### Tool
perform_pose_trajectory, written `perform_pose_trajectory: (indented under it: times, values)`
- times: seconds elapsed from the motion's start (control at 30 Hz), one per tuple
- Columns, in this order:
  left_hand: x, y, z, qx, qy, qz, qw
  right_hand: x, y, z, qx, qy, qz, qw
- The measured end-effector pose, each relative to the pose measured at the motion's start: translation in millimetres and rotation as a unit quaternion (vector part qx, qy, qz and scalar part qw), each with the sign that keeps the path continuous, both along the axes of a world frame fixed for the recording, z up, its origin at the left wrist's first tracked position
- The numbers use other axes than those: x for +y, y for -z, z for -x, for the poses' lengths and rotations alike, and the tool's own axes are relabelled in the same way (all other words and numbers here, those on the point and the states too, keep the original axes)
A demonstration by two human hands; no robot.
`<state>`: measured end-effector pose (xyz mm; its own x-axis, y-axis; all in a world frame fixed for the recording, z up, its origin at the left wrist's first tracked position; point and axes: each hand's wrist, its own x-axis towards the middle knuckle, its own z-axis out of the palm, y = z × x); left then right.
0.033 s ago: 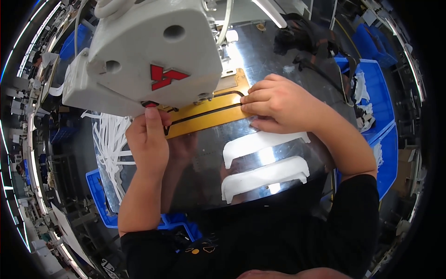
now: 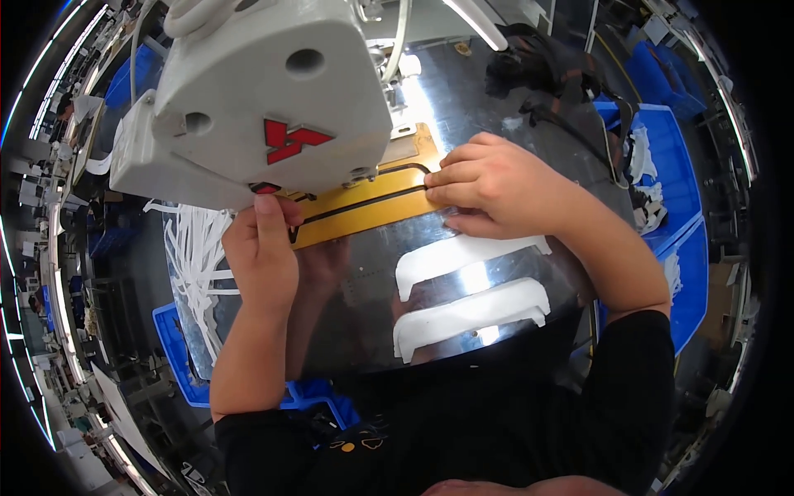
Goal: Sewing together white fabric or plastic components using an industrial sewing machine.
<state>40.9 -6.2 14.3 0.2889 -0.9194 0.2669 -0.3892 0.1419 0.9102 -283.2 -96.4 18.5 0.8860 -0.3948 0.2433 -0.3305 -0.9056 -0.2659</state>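
My left hand (image 2: 263,260) and close-fingered right hand (image 2: 500,186) seemingly align a yellow plate (image 2: 364,217) at the white machine (image 2: 223,107); whether either pinches, I can't tell. Next probably calls for steadiness.

Your left forearm (image 2: 251,364), bare, runs nearly straight away from you; left hand (image 2: 263,269) thumb-up, fingers curled, partly hidden. Your right forearm (image 2: 616,248) angles inward, elbow bent; right hand (image 2: 496,188) palm down, fingers together, slightly bent, pointing left, thumb apart.

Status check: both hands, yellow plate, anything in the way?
Left hand at left end of yellow plate. Right hand at its right end. White machine head hides part of plate.
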Motion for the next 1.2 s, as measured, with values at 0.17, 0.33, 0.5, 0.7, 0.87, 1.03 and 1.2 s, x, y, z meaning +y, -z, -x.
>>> perform_pose_trajectory:
  times: [0.17,0.33,0.5,0.7,0.87,1.03,1.2]
  values:
    - [8.4,-0.2,-0.2,-0.095,0.029,-0.039,0.994,1.4,1.0,0.7,-0.008,0.001,0.006,1.000]
    - [10.3,-5.4,17.2,-0.370,0.155,0.009,0.916,1.7,3.8,0.9,-0.015,0.000,0.010,1.000]
    - [11.8,0.9,19.3,-0.494,0.204,-0.009,0.845,-0.2,7.8,1.8,-0.034,-0.005,0.006,0.999]
    - [11.4,-1.7,16.0,-0.493,0.215,-0.019,0.843,-2.6,12.6,-0.1,-0.051,-0.014,0.003,0.999]
    - [9.6,-3.8,16.3,-0.489,0.216,-0.019,0.845,-3.7,11.9,0.9,-0.042,-0.016,0.001,0.999]
    - [12.4,-5.3,8.2,-0.396,0.190,-0.022,0.898,-4.1,12.3,0.4,-0.045,-0.022,0.007,0.999]
    - [3.9,12.9,-11.7,0.004,0.097,-0.043,0.994,-2.4,9.7,0.6,-0.021,-0.019,0.029,0.999]
